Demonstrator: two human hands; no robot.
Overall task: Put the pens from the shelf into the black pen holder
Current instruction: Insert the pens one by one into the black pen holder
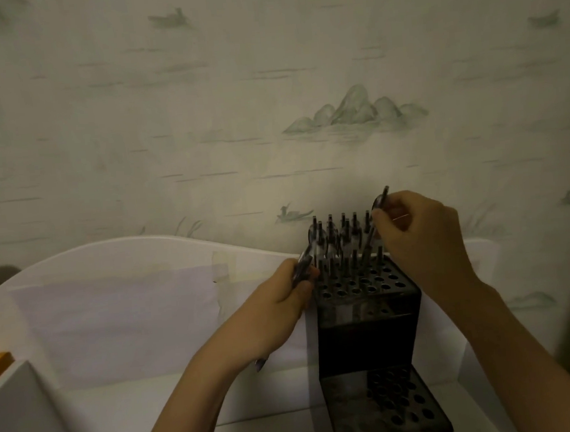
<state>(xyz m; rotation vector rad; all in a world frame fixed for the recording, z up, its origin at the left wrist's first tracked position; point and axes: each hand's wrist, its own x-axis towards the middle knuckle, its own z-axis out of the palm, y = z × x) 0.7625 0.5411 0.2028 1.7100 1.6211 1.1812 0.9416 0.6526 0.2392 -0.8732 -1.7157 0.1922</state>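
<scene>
While the right hand [421, 235] pinches a slim dark pen [377, 218] tilted over the back row, the left hand [283, 294] grips a bundle of pens [302, 264] beside the stepped black pen holder [366, 315]. Its perforated upper tier already holds upright pens [341, 235], and it stands on a smooth white shelf [148, 404] against pale landscape wallpaper [354, 111].

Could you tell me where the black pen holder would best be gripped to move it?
Probably grip the black pen holder by its flat left and right walls on the tall rear tier, coming in from both sides: its top is crowded with standing pens.
</scene>
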